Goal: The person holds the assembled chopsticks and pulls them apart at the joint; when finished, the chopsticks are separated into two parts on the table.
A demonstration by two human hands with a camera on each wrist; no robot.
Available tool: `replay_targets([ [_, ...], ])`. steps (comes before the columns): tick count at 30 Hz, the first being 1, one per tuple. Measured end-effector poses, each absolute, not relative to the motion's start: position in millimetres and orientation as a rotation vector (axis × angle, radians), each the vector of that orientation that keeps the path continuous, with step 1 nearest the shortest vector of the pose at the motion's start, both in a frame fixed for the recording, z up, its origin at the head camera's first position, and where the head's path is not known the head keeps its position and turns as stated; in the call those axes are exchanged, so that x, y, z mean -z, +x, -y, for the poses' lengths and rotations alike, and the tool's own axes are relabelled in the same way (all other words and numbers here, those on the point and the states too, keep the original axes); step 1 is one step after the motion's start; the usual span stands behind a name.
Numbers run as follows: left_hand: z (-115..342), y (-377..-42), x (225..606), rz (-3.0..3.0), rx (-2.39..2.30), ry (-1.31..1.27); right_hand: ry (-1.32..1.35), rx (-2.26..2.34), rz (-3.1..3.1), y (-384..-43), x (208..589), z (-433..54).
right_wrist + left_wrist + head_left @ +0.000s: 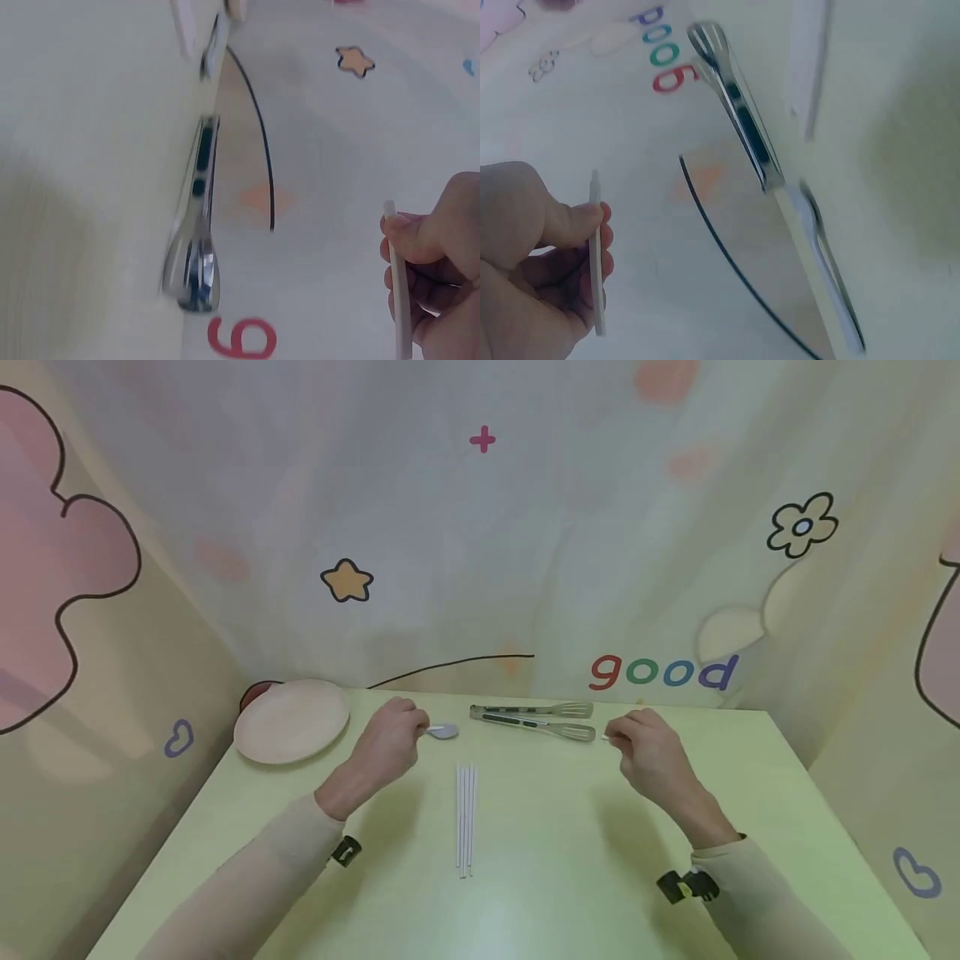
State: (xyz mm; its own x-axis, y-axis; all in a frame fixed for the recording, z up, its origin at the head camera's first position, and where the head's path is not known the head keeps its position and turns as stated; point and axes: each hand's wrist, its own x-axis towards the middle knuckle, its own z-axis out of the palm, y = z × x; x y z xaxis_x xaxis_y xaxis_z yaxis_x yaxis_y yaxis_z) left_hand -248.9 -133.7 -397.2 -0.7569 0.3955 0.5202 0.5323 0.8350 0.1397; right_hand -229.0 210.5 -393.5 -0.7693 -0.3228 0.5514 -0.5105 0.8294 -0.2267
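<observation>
My left hand (386, 739) is raised over the table's left half and pinches a short, thin white stick (596, 262) with a narrower tip. My right hand (652, 752), over the right half, pinches another white stick (400, 300) between thumb and fingers. Its lower end runs out of the right wrist view. Beyond the left fingers lies a grey spoon (444, 732), its handle partly hidden by that hand in the head view. Metal tongs (532, 722) lie between the hands near the back edge. Several white chopsticks (466, 818) lie side by side nearer the front.
A pale round plate (292, 722) is at the back left corner, with a dark red rounded thing (257, 693) partly hidden behind it. Printed curtains (480, 527) close off the back and both sides of the pale table (540, 877).
</observation>
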Motion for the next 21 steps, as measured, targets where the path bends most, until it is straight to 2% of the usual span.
replay_targets([
  [5, 127.1, -248.3, 394.6, 2.548, 0.398, -0.894, 0.732, -0.530, 2.554, -226.8, 391.8, -200.0],
  [21, 104.9, -245.2, 393.2, 2.529, 0.433, -0.940, 0.711, -0.521, 2.591, -213.0, 390.5, -203.6],
])
